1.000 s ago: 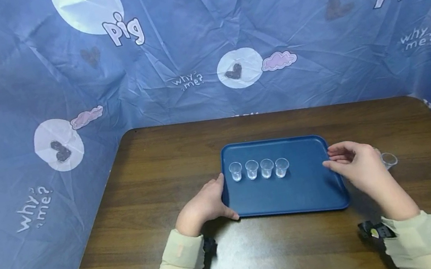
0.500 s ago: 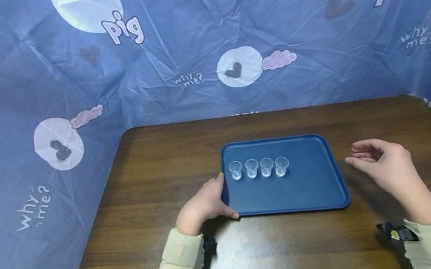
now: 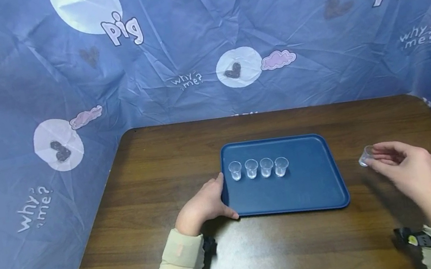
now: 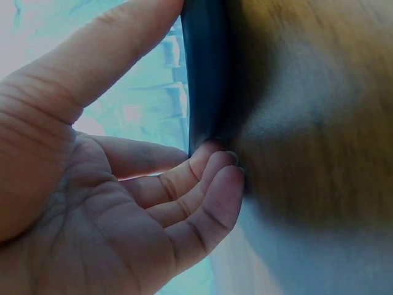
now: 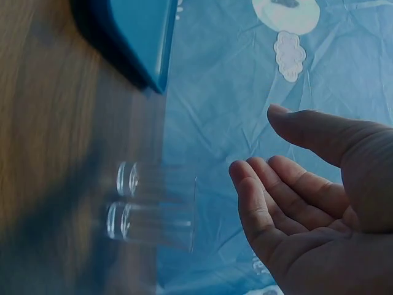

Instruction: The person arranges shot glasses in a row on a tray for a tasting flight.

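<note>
My left hand [image 3: 203,206] holds the near left corner of a blue tray [image 3: 312,187]. Its thumb lies at the near edge and its fingers at the left side. The left wrist view shows those fingertips touching the tray's side [image 4: 209,67]. A row of several small clear cups [image 3: 252,169] stands upright on the tray. Right of the tray, my right hand [image 3: 408,165] has its fingertips in front of another clear cup [image 3: 365,158]. In the right wrist view two clear cups [image 5: 156,224] stand on the table, apart from the relaxed fingers [image 5: 255,209].
The brown wooden table [image 3: 154,177] carries everything. Behind and along its sides hangs a blue printed sheet [image 3: 167,43]. The tray's right half bears no cups.
My right hand has moved from the tray's right edge rightward and slightly nearer, uncovering a cup on the table. My left hand, the tray and its cups stay in place.
</note>
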Available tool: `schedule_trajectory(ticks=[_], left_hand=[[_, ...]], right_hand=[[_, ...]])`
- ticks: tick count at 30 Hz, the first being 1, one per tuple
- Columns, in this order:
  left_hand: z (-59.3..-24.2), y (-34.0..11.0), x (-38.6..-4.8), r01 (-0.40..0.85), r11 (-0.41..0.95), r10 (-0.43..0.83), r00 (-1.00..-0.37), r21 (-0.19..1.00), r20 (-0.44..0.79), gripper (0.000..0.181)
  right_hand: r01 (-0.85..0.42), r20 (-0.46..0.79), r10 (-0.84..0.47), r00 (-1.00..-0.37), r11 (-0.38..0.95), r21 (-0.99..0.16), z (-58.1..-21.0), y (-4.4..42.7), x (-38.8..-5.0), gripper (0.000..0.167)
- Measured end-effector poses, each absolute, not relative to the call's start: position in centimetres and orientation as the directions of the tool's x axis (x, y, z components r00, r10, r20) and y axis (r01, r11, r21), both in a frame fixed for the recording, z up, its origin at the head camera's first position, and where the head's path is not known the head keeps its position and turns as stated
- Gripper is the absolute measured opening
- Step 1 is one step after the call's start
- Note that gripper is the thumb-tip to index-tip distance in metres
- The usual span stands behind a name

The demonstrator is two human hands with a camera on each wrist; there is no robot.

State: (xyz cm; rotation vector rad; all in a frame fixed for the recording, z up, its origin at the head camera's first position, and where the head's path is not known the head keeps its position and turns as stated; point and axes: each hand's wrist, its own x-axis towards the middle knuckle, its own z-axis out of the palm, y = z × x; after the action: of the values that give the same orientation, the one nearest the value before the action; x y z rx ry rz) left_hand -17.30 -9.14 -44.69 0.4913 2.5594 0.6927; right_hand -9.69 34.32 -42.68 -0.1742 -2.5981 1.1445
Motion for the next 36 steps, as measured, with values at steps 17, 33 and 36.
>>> schedule_trajectory(ticks=[17,33,36], left_hand=[[-44.9,-9.1,-17.3,0.224,0.814,0.440,-0.840,0.536,-0.316,0.123],[-45.1,-9.2,-17.4,0.243,0.809,0.451,-0.841,0.535,-0.298,0.124],[-45.1,-9.1,-17.5,0.237,0.809,0.447,-0.842,0.538,-0.303,0.123]], right_hand=[[-0.002,0.264,0.327,-0.908,0.625,-0.781,-43.3,36.3,-8.5,0.043],[0.043,0.243,0.369,-0.897,0.620,-0.783,-43.8,37.2,-8.2,0.046],[0.064,0.240,0.380,-0.893,0.636,-0.769,-43.9,37.5,-8.2,0.047]])
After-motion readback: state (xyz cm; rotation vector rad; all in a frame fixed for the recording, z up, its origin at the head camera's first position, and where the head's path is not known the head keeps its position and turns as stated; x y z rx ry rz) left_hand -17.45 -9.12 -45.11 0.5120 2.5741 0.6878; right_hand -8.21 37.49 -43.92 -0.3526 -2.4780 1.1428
